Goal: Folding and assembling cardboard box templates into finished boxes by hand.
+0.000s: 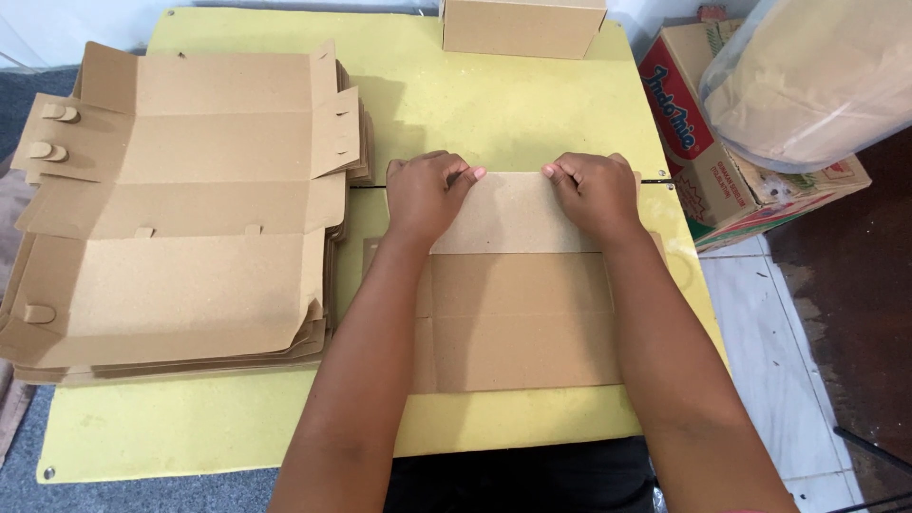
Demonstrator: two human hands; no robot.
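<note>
Left hand: the left hand [425, 193] pressed knuckles-up on the far left part of a flat cardboard blank [518, 285]; fingers curled down onto the board, fingertips pointing inward towards the other hand; it pressed rather than clamped, and whether the fingers hooked under an edge could not be told.
Right hand: the right hand [594, 191] lay on the far right part of the same blank, fingers bent down on the panel; the two hands sat apart, level with each other, a bare strip of cardboard between them.
Cardboard blank: it lay flat on the yellow table [190, 423], directly under both hands and running back towards the person between the forearms; creases crossed it from side to side; its far panel looked paler than the panels nearer the body.
Stack of blanks: a pile of unfolded die-cut blanks [185, 209] sat just left of the left hand, flaps and tabs spread out; it was near the worked blank but clear of both hands.
Finished box: a plain brown box [522, 27] stood beyond the hands at the table's far edge.
Beside the table: a printed carton [708, 157] stood to the right of the right hand, off the table; a clear plastic sack [817, 76] rested on top of it.
</note>
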